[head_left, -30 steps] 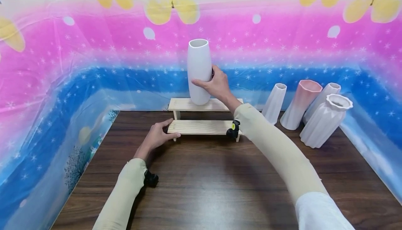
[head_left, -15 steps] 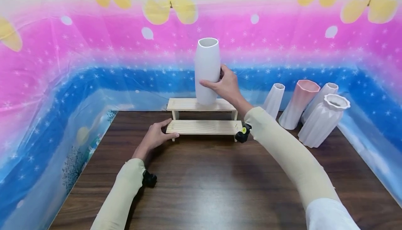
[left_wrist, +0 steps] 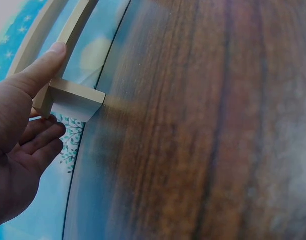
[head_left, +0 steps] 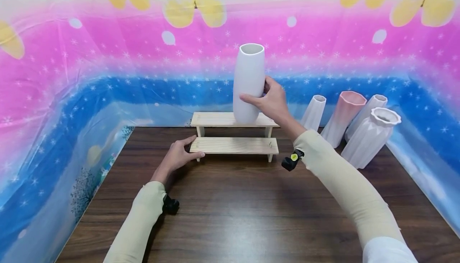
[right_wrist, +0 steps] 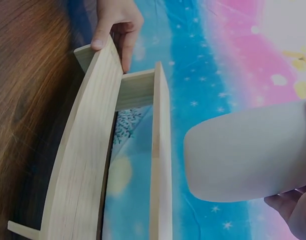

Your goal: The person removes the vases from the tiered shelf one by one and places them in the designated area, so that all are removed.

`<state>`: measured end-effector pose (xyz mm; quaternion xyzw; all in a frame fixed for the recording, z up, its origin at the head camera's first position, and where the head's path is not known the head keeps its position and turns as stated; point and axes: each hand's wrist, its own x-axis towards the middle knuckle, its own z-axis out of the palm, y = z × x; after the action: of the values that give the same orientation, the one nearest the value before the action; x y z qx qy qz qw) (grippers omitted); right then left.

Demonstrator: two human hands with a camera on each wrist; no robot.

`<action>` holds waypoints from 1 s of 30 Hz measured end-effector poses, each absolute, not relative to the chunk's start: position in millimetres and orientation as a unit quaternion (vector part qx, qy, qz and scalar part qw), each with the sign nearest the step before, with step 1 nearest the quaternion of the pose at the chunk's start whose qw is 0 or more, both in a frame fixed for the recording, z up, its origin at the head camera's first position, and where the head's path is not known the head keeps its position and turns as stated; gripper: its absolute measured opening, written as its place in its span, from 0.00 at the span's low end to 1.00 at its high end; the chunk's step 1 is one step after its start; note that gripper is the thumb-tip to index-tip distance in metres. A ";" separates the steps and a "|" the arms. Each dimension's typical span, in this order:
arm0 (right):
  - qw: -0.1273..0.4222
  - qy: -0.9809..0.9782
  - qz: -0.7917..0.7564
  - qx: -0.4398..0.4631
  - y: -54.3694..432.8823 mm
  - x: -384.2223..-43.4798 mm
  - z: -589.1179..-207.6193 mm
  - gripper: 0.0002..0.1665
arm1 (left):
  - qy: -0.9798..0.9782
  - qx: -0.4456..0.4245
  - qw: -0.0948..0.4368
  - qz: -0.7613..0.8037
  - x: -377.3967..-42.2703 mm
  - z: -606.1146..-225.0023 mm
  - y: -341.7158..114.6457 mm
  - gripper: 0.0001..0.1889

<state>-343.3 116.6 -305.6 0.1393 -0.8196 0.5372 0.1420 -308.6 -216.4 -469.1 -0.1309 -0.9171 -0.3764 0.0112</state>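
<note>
My right hand [head_left: 273,100] grips a tall smooth white vase [head_left: 248,71] by its right side, thumb across the front. The vase is upright over the right half of the upper tier of a two-step wooden stand [head_left: 230,146]. In the right wrist view a gap shows between the base of the vase [right_wrist: 238,157] and the upper board [right_wrist: 162,150]. At the stand's left end, my left hand [head_left: 177,156] holds the lower board, thumb on the front edge. The left wrist view shows the left hand's fingers [left_wrist: 43,137] curled beneath that end.
On the right of the dark wood table [head_left: 230,215] stand a slim white vase [head_left: 314,113], a pink-to-white vase [head_left: 343,115], another white vase [head_left: 378,100] partly hidden, and a ribbed white vase [head_left: 368,141] with a flared rim. A printed cloth [head_left: 161,63] hangs close behind the stand.
My right hand has carried the white vase rightward along the upper tier, from near its middle toward its right end. The left hand keeps its hold, and the stand stays in place.
</note>
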 end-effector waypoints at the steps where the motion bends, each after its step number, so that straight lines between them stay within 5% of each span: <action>1: 0.143 -0.821 0.535 0.138 118.6 -341.2 -305.2 0.53 | -0.917 -0.131 0.010 -0.375 -308.6 -468.8 -216.3 0.48; 30: 0.169 -0.824 0.525 0.129 172.5 -303.4 -308.7 0.51 | -0.918 -0.123 0.005 -0.377 -309.0 -469.9 -215.3 0.47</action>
<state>-303.4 172.5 -308.7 0.1292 -0.8241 0.5250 0.1686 -309.0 -215.3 -469.9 -0.1231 -0.9181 -0.3766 0.0049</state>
